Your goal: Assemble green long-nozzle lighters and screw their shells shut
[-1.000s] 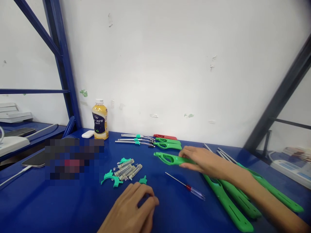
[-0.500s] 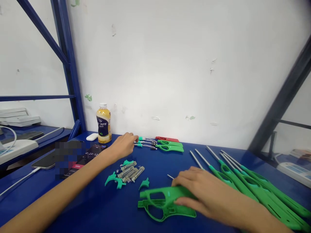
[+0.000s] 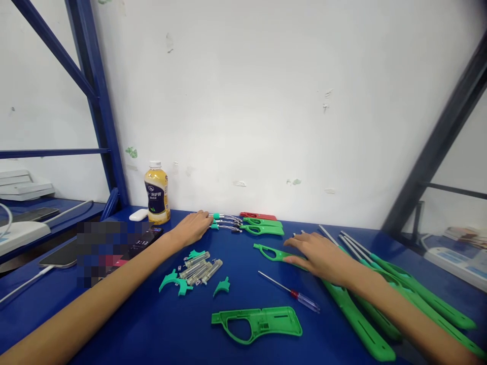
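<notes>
My left hand [image 3: 194, 226] rests at the back of the table, its fingertips at the metal rods with teal collars and wires [image 3: 226, 221]. My right hand [image 3: 315, 253] is closed on a green shell half [image 3: 272, 252], held low over the table. Another green shell half [image 3: 262, 323] lies at the front, inner side up. Between them lies a screwdriver [image 3: 300, 299] with a clear and red handle. Clear cylinders [image 3: 200, 268] and teal triggers [image 3: 222, 287] lie left of it. Stacked green shells [image 3: 264, 229] and a red one [image 3: 258, 216] lie at the back.
Several green lighters [image 3: 418, 291] with metal rods lie under and beside my right forearm. A yellow bottle [image 3: 157, 195], a white case [image 3: 138, 215] and phones [image 3: 63, 255] are at the left. A white wall [image 3: 247, 101] rises behind the blue table [image 3: 163, 329].
My right hand has carried one green shell half up and back, away from the other half at the front. The screwdriver is now uncovered. My left hand stays by the rods.
</notes>
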Motion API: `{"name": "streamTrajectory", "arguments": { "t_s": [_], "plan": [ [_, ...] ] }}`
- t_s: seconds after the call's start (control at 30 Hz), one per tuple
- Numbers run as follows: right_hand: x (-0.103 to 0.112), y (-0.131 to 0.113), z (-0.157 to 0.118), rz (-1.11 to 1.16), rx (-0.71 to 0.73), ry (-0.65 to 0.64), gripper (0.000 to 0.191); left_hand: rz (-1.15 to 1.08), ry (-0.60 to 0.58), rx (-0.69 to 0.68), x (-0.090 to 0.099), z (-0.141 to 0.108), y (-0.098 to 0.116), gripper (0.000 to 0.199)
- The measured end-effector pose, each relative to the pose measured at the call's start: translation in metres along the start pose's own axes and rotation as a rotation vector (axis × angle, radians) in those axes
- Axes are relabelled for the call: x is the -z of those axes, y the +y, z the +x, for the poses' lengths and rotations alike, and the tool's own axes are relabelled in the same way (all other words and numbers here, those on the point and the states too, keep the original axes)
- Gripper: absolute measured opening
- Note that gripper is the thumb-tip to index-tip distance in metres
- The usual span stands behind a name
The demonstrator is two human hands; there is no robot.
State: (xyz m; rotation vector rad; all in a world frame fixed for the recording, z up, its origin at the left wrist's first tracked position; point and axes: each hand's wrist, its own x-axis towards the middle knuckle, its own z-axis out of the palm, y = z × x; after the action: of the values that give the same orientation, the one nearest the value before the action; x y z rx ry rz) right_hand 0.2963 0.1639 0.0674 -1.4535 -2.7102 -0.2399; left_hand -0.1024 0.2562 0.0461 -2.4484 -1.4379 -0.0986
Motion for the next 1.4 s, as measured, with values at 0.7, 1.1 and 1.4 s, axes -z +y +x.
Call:
{"name": "streamTrajectory", "arguments": {
  "t_s": [0.7, 1.1, 1.4],
  "plan": [
    [-0.04, -0.113, -0.085, 0.271, 0.141, 0.423, 0.028, -0.197, 0.475, -0.219, 0.077, -0.181, 0.098, 0.033],
    [-0.036, -0.119, -0.097, 0.619, 0.039, 0.355, 0.031, -0.645, 0.269, -0.099, 0.051, -0.191, 0.107, 0.03],
    [-0.032, -0.118, -0.097, 0.63, 0.046, 0.322, 0.022, -0.763, 0.191, 0.037, 0.039, -0.209, 0.11, 0.025]
  ]
}}
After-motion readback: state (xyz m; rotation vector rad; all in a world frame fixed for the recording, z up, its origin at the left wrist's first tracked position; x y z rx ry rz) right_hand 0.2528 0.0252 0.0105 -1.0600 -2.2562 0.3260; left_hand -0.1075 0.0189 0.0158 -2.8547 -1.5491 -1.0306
